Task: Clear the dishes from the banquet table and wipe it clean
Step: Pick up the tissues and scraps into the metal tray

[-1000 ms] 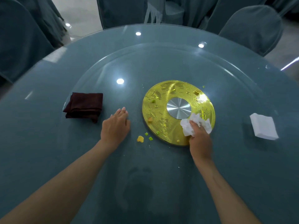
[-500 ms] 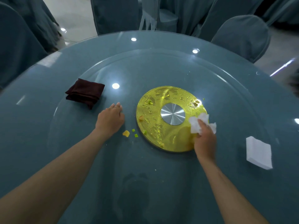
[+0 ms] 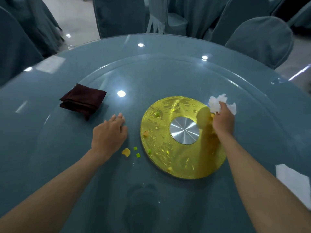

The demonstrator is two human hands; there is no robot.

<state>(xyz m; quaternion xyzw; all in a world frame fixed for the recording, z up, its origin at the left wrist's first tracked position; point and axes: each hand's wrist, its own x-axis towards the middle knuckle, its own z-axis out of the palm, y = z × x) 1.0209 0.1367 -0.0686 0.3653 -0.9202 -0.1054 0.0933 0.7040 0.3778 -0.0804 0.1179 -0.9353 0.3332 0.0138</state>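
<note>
The right hand [image 3: 223, 121] grips a crumpled white tissue [image 3: 217, 103] at the upper right edge of the gold disc [image 3: 176, 162], centre-right of the frame. The left hand [image 3: 109, 133] lies flat and relaxed on the glass counter [image 3: 67, 165] left of the disc, food scraps [image 3: 126, 152] just below it.

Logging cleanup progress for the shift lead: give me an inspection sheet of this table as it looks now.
Surface: glass table top; gold disc with silver hub near its middle.
Job's things: crumpled tissue at the disc's far right edge; folded dark red cloth at left; white napkin stack at right.
Clutter: orange scrap and green bits on the glass beside the disc; more scraps on the disc.
Grippers: left hand flat on the glass, empty; right hand grips the tissue.
Cables: nothing seen.
Surroundings: covered chairs beyond the table.
</note>
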